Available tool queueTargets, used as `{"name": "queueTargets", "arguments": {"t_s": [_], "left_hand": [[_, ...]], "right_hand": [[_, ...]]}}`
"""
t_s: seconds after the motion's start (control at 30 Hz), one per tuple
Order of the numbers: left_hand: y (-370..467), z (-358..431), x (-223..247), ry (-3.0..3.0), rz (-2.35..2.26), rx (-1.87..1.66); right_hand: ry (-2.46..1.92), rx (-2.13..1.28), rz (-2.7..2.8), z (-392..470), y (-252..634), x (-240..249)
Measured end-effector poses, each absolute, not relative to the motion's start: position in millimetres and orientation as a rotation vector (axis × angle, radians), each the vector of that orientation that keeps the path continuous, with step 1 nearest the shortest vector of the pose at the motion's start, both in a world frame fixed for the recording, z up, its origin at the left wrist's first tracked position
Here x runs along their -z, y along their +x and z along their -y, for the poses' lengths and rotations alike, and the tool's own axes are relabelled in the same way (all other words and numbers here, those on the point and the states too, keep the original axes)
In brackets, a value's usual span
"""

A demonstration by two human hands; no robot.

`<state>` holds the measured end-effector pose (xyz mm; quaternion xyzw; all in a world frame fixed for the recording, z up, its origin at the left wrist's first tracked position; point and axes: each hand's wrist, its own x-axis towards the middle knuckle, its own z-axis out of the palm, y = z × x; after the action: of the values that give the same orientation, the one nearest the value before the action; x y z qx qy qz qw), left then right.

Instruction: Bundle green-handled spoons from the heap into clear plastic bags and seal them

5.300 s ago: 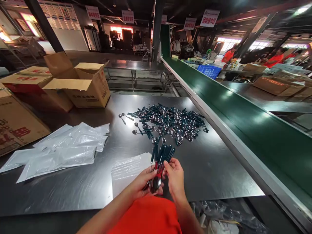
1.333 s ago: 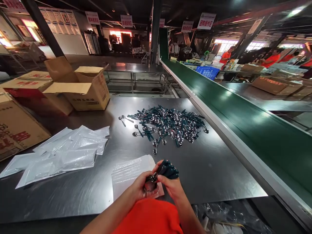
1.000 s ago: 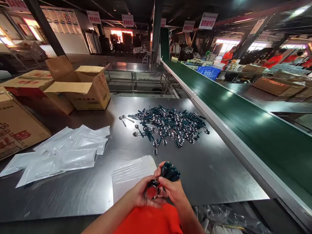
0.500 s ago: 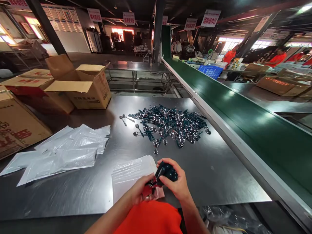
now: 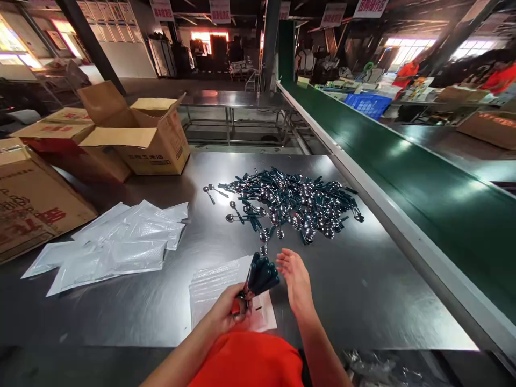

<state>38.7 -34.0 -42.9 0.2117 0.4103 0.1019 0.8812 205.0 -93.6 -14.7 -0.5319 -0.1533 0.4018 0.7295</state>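
My left hand (image 5: 231,307) is closed round the metal ends of a bundle of spoons (image 5: 261,275), whose dark green handles fan out up and to the right. Just right of those handles, my right hand (image 5: 295,277) is held up with its fingers stretched out and nothing in it. Beneath the bundle lies a stack of white bubble mailers (image 5: 217,282), partly covered by my left hand. Beyond both hands spreads a big loose pile of spoons (image 5: 294,201) with steel bowls and dark green handles.
Several white padded envelopes (image 5: 121,247) lie on the metal table (image 5: 355,290) at left. Behind them stand an open cardboard box (image 5: 149,145) and other cartons. A green conveyor belt (image 5: 395,156) runs along the right side. A blue crate (image 5: 367,105) and people in orange are farther off.
My right hand has let go of the handles and opened to the right. The bundle, now held by my left hand alone, stands more upright. The view has shifted slightly.
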Motion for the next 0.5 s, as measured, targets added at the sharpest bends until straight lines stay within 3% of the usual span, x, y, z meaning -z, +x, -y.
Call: {"name": "queueTargets", "arguments": {"t_s": [0.23, 0.5], "left_hand": [[45, 12, 35, 0.462, -0.886, -0.372], [50, 12, 30, 0.527, -0.912, -0.384]], "right_hand": [[-1.266, -1.089, 0.696, 89, 172, 25], [-1.519, -0.954, 0.746, 84, 163, 28]]}}
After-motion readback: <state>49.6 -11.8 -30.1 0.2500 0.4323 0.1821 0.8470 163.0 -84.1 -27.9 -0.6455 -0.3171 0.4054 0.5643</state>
